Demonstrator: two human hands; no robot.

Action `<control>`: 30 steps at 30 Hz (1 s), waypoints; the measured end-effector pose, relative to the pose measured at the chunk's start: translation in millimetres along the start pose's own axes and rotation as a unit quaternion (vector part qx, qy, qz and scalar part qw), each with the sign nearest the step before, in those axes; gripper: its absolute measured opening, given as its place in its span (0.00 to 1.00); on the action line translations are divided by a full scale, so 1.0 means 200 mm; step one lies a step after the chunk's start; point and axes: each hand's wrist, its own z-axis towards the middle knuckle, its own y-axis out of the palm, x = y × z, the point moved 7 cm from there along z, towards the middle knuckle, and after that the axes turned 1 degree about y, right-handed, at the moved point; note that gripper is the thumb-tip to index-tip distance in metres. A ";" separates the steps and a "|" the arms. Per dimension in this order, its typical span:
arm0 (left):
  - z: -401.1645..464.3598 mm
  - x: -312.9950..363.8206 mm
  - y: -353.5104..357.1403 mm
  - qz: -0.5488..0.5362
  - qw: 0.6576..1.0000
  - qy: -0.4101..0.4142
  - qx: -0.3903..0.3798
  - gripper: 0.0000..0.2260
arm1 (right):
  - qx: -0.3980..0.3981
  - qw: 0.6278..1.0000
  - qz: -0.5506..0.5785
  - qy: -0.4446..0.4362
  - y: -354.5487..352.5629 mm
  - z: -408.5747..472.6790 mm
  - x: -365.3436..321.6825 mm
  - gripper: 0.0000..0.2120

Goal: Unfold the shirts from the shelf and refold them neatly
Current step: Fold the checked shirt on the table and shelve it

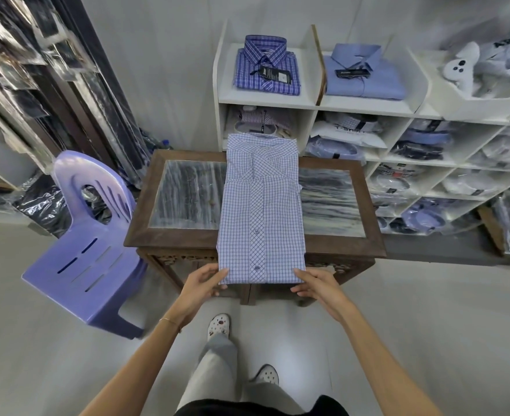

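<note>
A light blue checked shirt (261,211) lies folded lengthwise down the middle of a small wooden table (373,235), collar at the far end, its near edge hanging over the table's front. My left hand (205,282) pinches the shirt's near left corner, thumb on top. My right hand (313,283) holds the near right corner the same way. On top of the white shelf unit (265,100) behind the table lie a folded dark blue plaid shirt (267,66) and a folded plain blue shirt (364,73), both tagged.
A lilac plastic chair (97,250) stands close to the table's left side. The shelf compartments (412,163) hold several bagged shirts. Bagged dark garments (43,70) hang along the left wall. Grey floor lies around my feet.
</note>
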 end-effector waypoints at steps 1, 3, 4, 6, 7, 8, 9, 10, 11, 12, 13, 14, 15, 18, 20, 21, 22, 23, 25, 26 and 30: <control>-0.01 0.00 0.00 -0.011 1.000 -0.003 -0.001 0.12 | -0.008 1.000 0.003 -0.006 0.01 -0.01 -0.01 0.13; -0.01 0.02 0.00 -0.021 1.000 0.003 0.002 0.15 | -0.032 0.999 0.029 -0.024 0.01 -0.04 -0.04 0.13; -0.02 0.03 0.00 -0.023 1.000 0.007 0.000 0.15 | -0.047 0.997 0.049 -0.034 0.02 -0.06 -0.05 0.14; -0.03 0.04 0.01 -0.030 0.999 0.010 -0.020 0.13 | -0.070 0.993 0.085 -0.036 0.02 -0.09 -0.04 0.14; -0.04 0.04 0.02 -0.035 0.999 0.011 -0.030 0.12 | -0.075 0.993 0.085 -0.032 0.02 -0.10 -0.03 0.16; -0.04 0.04 0.02 -0.039 0.998 0.014 -0.037 0.12 | -0.075 0.994 0.074 -0.030 0.02 -0.11 -0.01 0.21; -0.05 0.04 0.02 -0.040 0.998 0.020 -0.038 0.13 | -0.075 0.995 0.062 -0.030 0.02 -0.11 0.01 0.26; -0.05 0.05 0.02 -0.043 0.998 0.026 -0.038 0.17 | -0.076 0.995 0.061 -0.031 0.01 -0.11 0.02 0.31; -0.05 0.04 0.03 -0.045 0.998 0.026 -0.037 0.22 | -0.079 0.994 0.073 -0.035 0.01 -0.11 0.03 0.34; -0.05 0.04 0.03 -0.045 0.998 0.020 -0.041 0.27 | -0.083 0.992 0.087 -0.040 0.01 -0.11 0.03 0.35; -0.05 0.04 0.04 -0.049 0.998 0.009 -0.049 0.30 | -0.088 0.990 0.097 -0.044 0.01 -0.11 0.02 0.35; -0.05 0.03 0.06 -0.056 0.997 -0.004 -0.061 0.33 | -0.092 0.990 0.101 -0.047 0.02 -0.12 0.01 0.35; -0.04 0.02 0.08 -0.063 0.995 -0.017 -0.073 0.34 | -0.096 0.989 0.103 -0.052 0.03 -0.13 0.00 0.35; -0.04 0.03 0.11 -0.074 0.993 -0.028 -0.091 0.37 | -0.097 0.988 0.100 -0.062 0.03 -0.13 -0.02 0.35; -0.04 0.05 0.12 -0.066 0.994 -0.014 -0.088 0.38 | -0.087 0.990 0.091 -0.069 0.02 -0.13 -0.04 0.35; -0.04 0.06 0.12 -0.058 0.995 -0.012 -0.086 0.38 | -0.077 0.991 0.085 -0.067 0.02 -0.12 -0.04 0.34; -0.04 0.06 0.12 -0.048 0.995 -0.008 -0.082 0.37 | -0.066 0.993 0.076 -0.060 0.02 -0.12 -0.04 0.32; -0.05 0.07 0.12 -0.038 0.996 -0.003 -0.077 0.35 | -0.058 0.995 0.062 -0.050 0.02 -0.11 -0.04 0.28; -0.06 0.09 0.12 -0.011 0.998 -0.005 -0.066 0.29 | -0.054 0.998 0.035 -0.028 0.02 -0.10 -0.03 0.18; -0.07 0.08 0.12 0.000 0.998 -0.013 -0.059 0.24 | -0.053 0.998 0.035 -0.022 0.02 -0.09 -0.02 0.14; -0.10 0.05 0.11 0.016 0.999 -0.031 -0.029 0.16 | -0.034 0.994 0.101 -0.020 0.00 -0.08 0.03 0.09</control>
